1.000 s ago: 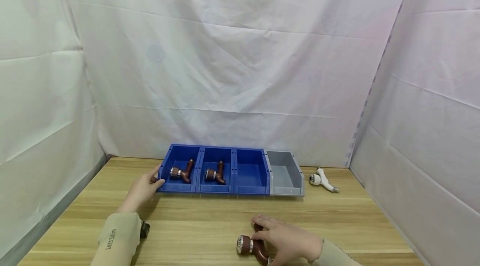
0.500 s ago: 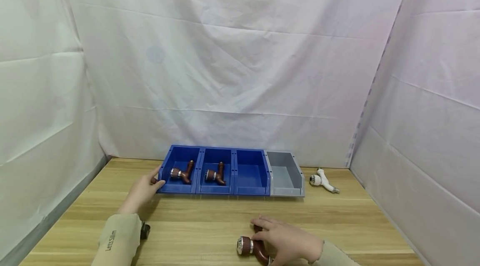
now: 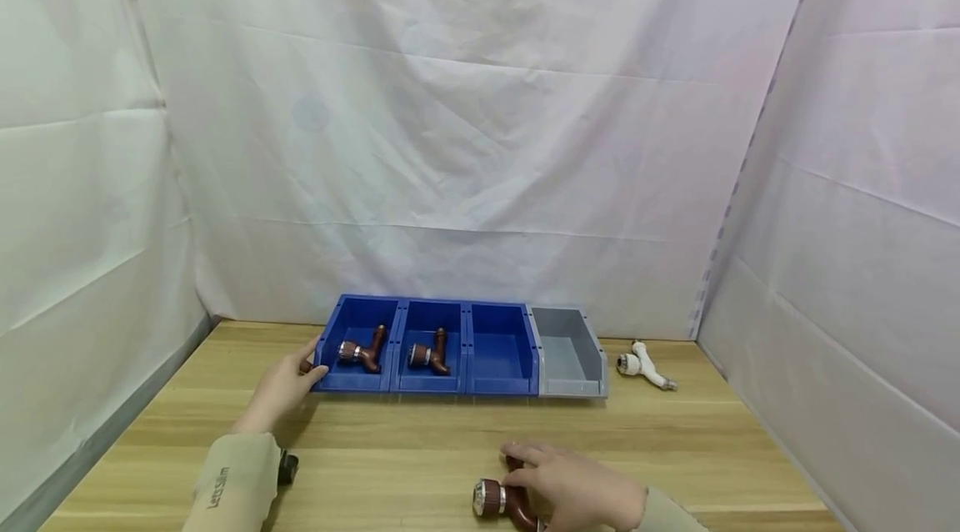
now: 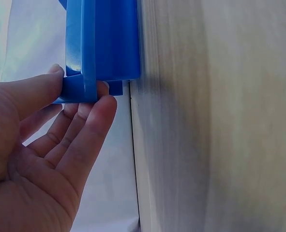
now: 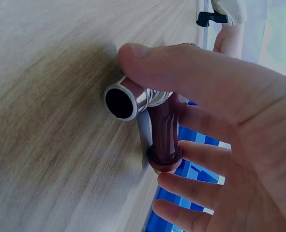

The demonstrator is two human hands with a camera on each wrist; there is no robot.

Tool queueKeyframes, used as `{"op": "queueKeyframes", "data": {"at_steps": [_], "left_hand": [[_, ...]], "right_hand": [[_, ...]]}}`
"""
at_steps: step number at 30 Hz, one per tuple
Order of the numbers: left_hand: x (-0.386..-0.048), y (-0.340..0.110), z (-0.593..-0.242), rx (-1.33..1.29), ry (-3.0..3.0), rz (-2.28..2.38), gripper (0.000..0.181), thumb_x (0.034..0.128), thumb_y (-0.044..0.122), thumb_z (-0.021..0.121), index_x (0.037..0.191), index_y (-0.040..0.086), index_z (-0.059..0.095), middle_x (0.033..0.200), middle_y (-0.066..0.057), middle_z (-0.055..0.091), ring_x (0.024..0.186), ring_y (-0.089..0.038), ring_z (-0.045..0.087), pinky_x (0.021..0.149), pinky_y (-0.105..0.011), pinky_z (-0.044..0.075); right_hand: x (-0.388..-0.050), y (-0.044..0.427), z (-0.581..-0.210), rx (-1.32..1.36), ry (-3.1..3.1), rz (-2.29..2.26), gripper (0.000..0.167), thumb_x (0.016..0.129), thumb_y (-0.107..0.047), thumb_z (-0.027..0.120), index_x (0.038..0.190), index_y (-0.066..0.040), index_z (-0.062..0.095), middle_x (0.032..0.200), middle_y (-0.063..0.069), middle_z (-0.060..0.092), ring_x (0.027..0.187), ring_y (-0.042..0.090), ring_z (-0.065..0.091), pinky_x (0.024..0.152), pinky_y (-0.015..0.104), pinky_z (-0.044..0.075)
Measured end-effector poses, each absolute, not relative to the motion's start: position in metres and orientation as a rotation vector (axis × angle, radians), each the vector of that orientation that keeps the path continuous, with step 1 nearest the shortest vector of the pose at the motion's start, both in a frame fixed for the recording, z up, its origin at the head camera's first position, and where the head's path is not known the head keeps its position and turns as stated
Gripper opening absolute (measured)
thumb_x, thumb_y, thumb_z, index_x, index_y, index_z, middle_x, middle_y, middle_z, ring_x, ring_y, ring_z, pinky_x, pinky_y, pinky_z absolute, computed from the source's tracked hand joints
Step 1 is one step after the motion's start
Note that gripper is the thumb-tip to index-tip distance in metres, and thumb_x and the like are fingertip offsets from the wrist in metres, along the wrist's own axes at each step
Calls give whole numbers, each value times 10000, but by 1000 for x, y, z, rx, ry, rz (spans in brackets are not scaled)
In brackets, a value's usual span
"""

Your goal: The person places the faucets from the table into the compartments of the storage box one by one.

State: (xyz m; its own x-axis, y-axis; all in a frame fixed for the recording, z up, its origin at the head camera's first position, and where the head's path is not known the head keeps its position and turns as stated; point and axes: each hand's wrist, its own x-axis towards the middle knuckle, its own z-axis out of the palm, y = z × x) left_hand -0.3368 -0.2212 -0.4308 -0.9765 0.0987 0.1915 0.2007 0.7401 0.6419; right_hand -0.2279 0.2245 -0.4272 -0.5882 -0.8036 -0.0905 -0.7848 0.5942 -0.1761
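Observation:
My left hand (image 3: 282, 382) grips the outer side edge of the leftmost blue bin (image 3: 352, 383). In the left wrist view the thumb lies on one side of the blue rim (image 4: 88, 53) and the fingers on the other. My right hand (image 3: 573, 489) holds a brown faucet (image 3: 517, 505) low over or on the table near the front; I cannot tell whether it touches the wood. The right wrist view shows the thumb on one side of this faucet (image 5: 164, 128) and fingers on the other. Similar brown faucets lie in the left bin (image 3: 371, 353) and the second blue bin (image 3: 437, 355).
The third blue bin (image 3: 501, 355) and a grey bin (image 3: 570, 348) continue the joined row at the back of the wooden table (image 3: 405, 449). Right of the row lies a white faucet (image 3: 647, 365). White cloth (image 3: 480, 140) hangs behind and at both sides.
Both hands, the bins and the faucets keep their places. Only the head view has tilted up very slightly.

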Motion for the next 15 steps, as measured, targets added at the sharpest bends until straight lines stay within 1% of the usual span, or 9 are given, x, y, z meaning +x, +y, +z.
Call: {"op": "queueKeyframes", "data": {"at_steps": [7,15], "left_hand": [[-337,-222,-431,-238,-2800,-1023,594,961,148,608,1463,-44,354,931,-182,653,658,-194,548,619,-376,449],[-337,-221,-431,-242,-2789,-1018,593,958,154,617,1458,-45,365,915,-171,660,651,-187,554,624,-379,450]], "right_hand": [[-228,226,-429,-1365,2656,-178,685,826,-663,602,1354,-228,570,1498,85,389,1313,258,438,959,431,452],[-229,225,-430,-1393,2668,-171,671,830,-658,604,1333,-214,588,1487,90,404,1301,253,452,954,421,458]]}}
